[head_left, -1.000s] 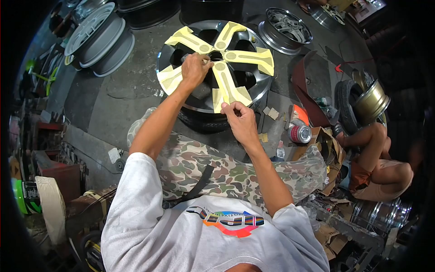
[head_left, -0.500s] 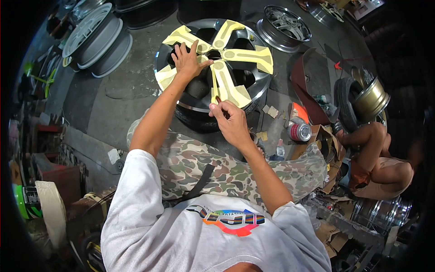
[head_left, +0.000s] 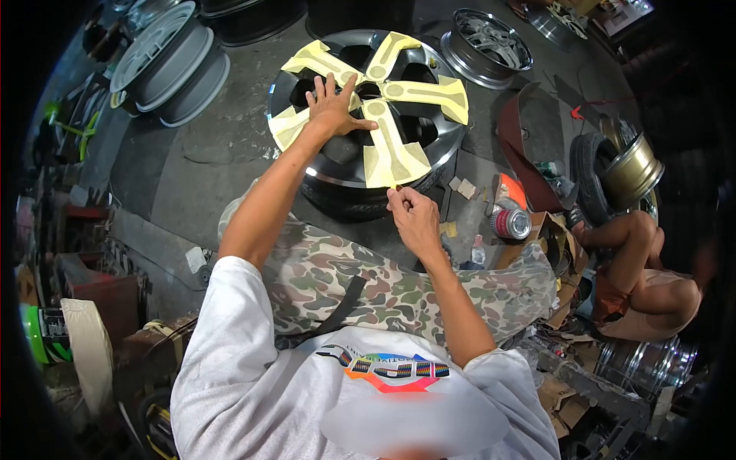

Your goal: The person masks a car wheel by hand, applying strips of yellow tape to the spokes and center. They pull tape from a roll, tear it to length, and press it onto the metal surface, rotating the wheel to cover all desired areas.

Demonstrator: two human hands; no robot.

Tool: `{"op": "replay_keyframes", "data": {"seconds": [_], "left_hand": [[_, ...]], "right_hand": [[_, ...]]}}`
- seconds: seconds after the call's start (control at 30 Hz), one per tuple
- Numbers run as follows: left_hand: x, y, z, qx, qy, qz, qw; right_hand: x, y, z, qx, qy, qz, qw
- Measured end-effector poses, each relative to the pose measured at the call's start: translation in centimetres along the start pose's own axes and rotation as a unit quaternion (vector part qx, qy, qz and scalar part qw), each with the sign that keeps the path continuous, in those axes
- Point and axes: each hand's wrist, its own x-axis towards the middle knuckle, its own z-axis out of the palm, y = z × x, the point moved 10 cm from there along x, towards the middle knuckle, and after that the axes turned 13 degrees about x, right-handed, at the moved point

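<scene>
A dark alloy wheel [head_left: 440, 138] with a tyre [head_left: 345, 205] lies flat on the floor before me, its spokes covered with pale yellow masking tape [head_left: 395, 142]. My left hand [head_left: 331, 113] rests on the wheel with fingers spread, left of the centre hole, its thumb reaching the nearest taped spoke. At the near rim, my right hand [head_left: 415, 221] is closed in a pinch at the lower edge of that spoke's tape. A small yellowish tip shows at its fingertips; the thing pinched is mostly hidden.
Silver rims [head_left: 165, 69] stand at the back left, and a chrome-lipped rim [head_left: 491, 50] lies at the back right. A can [head_left: 512, 223] and a cardboard box [head_left: 558, 249] are right of my knee. Another person's bent leg [head_left: 629, 238] is beyond, near a gold rim [head_left: 636, 172].
My right hand has shifted right and slightly down along the tape's lower edge. The tape flap at that spoke's left now lies flatter. My left hand stays spread on the wheel.
</scene>
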Motion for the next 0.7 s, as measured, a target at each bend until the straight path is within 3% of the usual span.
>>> {"op": "replay_keyframes", "data": {"seconds": [0.37,0.63,0.7], "left_hand": [[-2.4,1.8,0.9,0.012,-0.061,0.037,0.997],[-3.1,2.7,1.1,0.016,-0.056,0.055,0.997],[-3.2,3.0,1.0,0.027,-0.046,0.061,0.997]], "right_hand": [[-0.7,1.0,-0.3,-0.075,0.003,0.004,0.997],[-0.6,-3.0,-0.4,-0.174,0.055,-0.185,0.966],[1.3,-2.8,-0.4,-0.176,0.075,-0.186,0.964]]}}
